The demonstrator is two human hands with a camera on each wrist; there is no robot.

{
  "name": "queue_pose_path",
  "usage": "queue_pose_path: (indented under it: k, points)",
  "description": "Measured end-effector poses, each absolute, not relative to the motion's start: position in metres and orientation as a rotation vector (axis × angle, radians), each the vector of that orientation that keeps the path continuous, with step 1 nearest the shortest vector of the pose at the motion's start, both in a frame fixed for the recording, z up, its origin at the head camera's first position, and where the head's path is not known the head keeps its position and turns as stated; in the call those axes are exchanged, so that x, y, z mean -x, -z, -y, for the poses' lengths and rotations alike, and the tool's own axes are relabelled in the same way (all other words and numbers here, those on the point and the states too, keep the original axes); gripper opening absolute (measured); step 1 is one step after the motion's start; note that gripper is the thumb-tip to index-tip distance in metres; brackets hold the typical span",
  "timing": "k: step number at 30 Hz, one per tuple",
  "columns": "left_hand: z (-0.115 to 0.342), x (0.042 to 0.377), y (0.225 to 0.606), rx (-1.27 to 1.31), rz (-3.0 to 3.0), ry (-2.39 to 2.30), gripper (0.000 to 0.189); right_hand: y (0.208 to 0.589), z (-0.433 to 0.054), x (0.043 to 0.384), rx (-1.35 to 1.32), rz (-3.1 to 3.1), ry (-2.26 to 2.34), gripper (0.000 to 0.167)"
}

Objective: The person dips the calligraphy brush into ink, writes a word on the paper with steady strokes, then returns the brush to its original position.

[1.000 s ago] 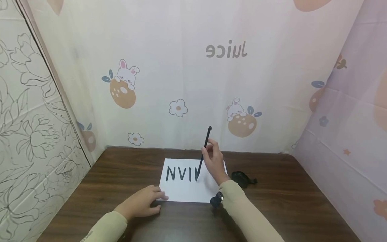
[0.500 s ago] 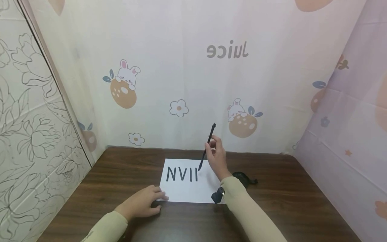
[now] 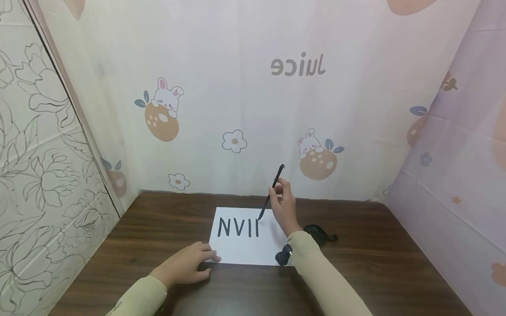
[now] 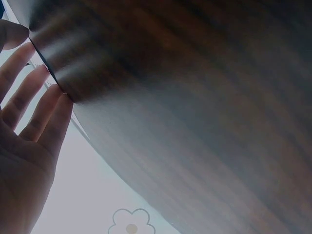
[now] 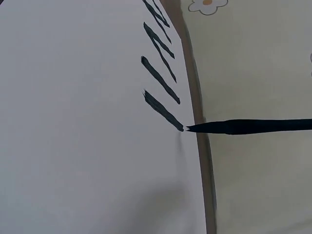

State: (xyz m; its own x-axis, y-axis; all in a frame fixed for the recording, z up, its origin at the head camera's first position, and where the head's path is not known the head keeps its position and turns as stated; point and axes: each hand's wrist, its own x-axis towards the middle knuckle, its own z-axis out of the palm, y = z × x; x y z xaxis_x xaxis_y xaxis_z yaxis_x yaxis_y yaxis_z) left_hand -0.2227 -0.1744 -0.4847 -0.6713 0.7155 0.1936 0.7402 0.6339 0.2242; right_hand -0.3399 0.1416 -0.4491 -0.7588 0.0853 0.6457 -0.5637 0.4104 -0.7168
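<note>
A white sheet of paper (image 3: 241, 252) lies on the table, marked with black strokes (image 3: 237, 228) that read NVII. My right hand (image 3: 284, 208) pinches a black paintbrush (image 3: 271, 194), tilted with its handle end up. In the right wrist view the dark tip of the paintbrush (image 5: 234, 126) is right at the top end of the last stroke (image 5: 163, 111); the right hand itself is out of that view. My left hand (image 3: 186, 263) rests its straight fingers at the sheet's lower left corner, and the left wrist view shows those fingers (image 4: 58, 122) spread.
Behind my right forearm sits a dark, rounded object (image 3: 316, 235) with a short stub pointing right. A black device (image 3: 283, 255) is on my right wrist. The brown wooden table (image 3: 356, 272) ends at a printed curtain (image 3: 205, 109) at the back.
The brush tip has lifted from the fourth stroke's lower part to its top end, as my right hand moved right. That stroke is now uncovered. My left hand stays put.
</note>
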Motion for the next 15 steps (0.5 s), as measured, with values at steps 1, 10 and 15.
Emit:
queue_pose_path:
  k: [1,10,15]
  points:
    - [0.1744,0.2228,0.4848,1.231,2.761,0.438,0.030,0.4494,-0.1415,0.3398,-0.404,2.060,-1.378,0.035]
    - [0.1746,0.2233,0.4863,1.230,2.760,0.438,0.030,0.4518,-0.1407,0.3394,-0.393,2.074,-1.397,0.035]
    - [0.1745,0.2230,0.4860,1.226,2.767,0.441,0.030,0.4537,-0.1415,0.3409,-0.397,2.081,-1.384,0.036]
